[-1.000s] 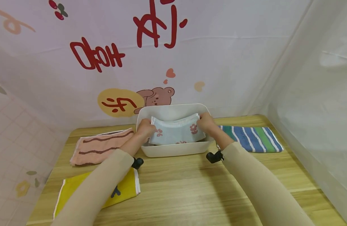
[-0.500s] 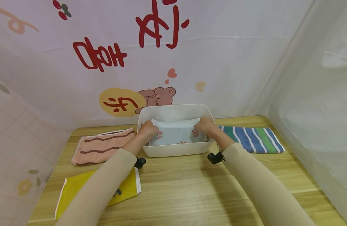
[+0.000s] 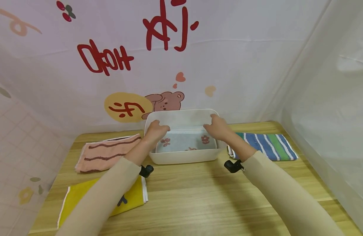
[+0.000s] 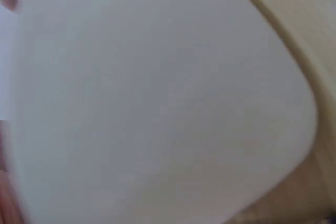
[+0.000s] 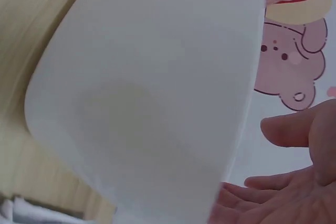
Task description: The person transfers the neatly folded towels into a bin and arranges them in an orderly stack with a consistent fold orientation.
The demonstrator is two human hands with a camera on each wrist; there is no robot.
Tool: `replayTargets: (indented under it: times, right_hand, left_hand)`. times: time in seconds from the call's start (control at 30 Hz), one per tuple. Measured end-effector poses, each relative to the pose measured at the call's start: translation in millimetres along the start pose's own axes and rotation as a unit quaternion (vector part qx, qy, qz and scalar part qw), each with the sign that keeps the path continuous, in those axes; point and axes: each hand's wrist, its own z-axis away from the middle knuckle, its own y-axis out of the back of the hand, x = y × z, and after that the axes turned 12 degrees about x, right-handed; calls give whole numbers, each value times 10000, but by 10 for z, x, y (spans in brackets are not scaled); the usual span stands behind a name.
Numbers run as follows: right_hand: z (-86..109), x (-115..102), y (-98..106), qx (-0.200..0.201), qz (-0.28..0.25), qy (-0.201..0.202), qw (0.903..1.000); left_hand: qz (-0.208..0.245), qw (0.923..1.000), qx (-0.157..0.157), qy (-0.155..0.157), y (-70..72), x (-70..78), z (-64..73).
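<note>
A folded pale blue towel with pink flowers [image 3: 184,141] lies flat inside the white bin [image 3: 185,157]. Over the bin's left end is my left hand [image 3: 155,132], its fingers apart from the towel's held edge. My right hand [image 3: 218,128] is above the right end, thumb and fingers spread with nothing between them. In the right wrist view the right hand [image 5: 294,177] shows an open gap between thumb and fingers beside the bin wall [image 5: 152,82]. The left wrist view is mostly filled by the bin's outer wall [image 4: 157,98]; only slivers of fingers show there.
On the wooden table [image 3: 181,203], a pink towel with brown stripes [image 3: 107,153] and a yellow towel [image 3: 131,198] lie at left. A blue and green striped towel [image 3: 268,146] lies right of the bin. A printed white curtain [image 3: 243,72] hangs behind.
Both hands have lowered the flowered towel into the bin and let go of it. The fingers have spread, and the right hand has risen slightly. The towel now lies flat.
</note>
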Motion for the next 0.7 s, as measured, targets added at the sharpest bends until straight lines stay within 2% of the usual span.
replayTargets:
  times: [0.2,0.33,0.47,0.57,0.7]
  right_hand:
    - [112,63,158,174,-302,162,9993]
    - [193,167,226,440,-464,258,9976]
    - [278,258,277,779,-472,301,9954]
    - [339,345,326,968,-347,321,9942]
    - [414,490,416,1033,-212,259,9941]
  left_hand:
    - [24,9971,132,-750,54,104,199]
    - [-48,9931,325,-1124,1,134,315]
    - [66,9895,331,-1405,-63,145,439]
    - [177,9837,276,-1768,-106,162,554]
    - [207,9729,445,-2258,-215,183,683]
